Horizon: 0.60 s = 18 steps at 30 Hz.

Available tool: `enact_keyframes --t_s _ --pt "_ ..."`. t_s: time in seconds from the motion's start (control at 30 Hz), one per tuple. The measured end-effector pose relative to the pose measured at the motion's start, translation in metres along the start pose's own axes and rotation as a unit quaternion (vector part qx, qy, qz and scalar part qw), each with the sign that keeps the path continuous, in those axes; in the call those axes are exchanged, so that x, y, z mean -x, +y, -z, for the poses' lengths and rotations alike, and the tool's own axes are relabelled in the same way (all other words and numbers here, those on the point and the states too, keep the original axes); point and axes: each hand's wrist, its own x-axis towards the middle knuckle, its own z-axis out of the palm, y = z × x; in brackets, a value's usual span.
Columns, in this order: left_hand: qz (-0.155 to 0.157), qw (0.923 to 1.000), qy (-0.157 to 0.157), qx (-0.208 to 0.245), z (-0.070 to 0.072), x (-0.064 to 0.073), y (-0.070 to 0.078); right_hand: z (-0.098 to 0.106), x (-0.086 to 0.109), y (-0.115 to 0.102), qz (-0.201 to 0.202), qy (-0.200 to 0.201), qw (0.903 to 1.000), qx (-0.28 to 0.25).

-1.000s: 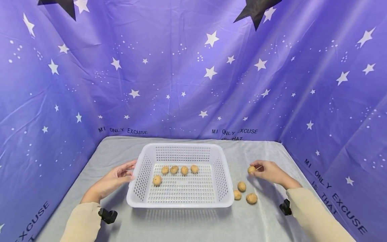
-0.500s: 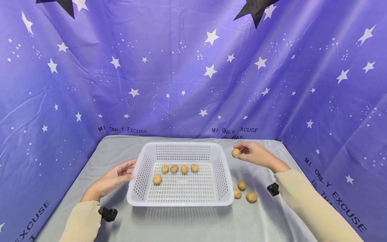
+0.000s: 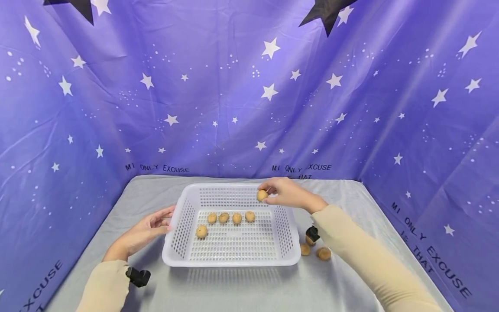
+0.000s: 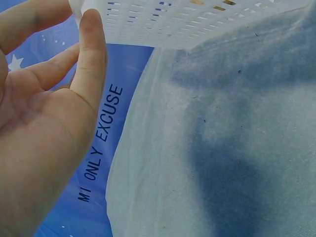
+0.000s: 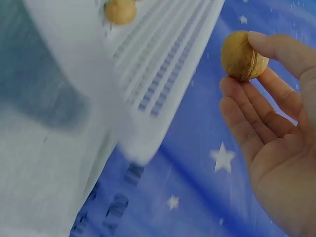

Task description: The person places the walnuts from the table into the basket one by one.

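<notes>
A white plastic basket (image 3: 234, 263) with slotted walls stands on the cloth in the head view. My left hand (image 3: 141, 232) holds its left rim, thumb (image 4: 92, 47) against the edge in the left wrist view. Over the basket's back right part, my right hand (image 3: 288, 193) pinches a walnut (image 3: 262, 196) between thumb and fingers. The walnut's seam shows in the right wrist view, where the hand (image 5: 284, 123) appears beside the basket. Inside the basket, several walnuts lie on the bottom: most form a row, and one walnut (image 3: 201, 232) sits nearer the front left.
Right of the basket, three walnuts (image 3: 323, 254) lie on the grey cloth (image 3: 234, 294), one partly behind the black wrist camera (image 3: 313, 233). A purple star-printed curtain (image 3: 218, 108) encloses the table at the back and sides.
My right hand has carried the walnut up and leftward, from the cloth on the right to above the basket. The left hand has kept its place at the rim.
</notes>
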Motion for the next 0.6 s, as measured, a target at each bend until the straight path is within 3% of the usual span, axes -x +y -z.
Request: enact_keyframes --t_s 0.2,0.6 --pt "0.001 1.0 0.001 0.001 0.0 0.001 0.002 -0.03 -0.029 -0.013 0.036 -0.044 0.9983 0.008" --pt "-0.001 1.0 0.004 0.002 -0.001 0.001 0.003 -0.096 -0.069 -0.03 0.059 -0.118 0.9912 -0.001"
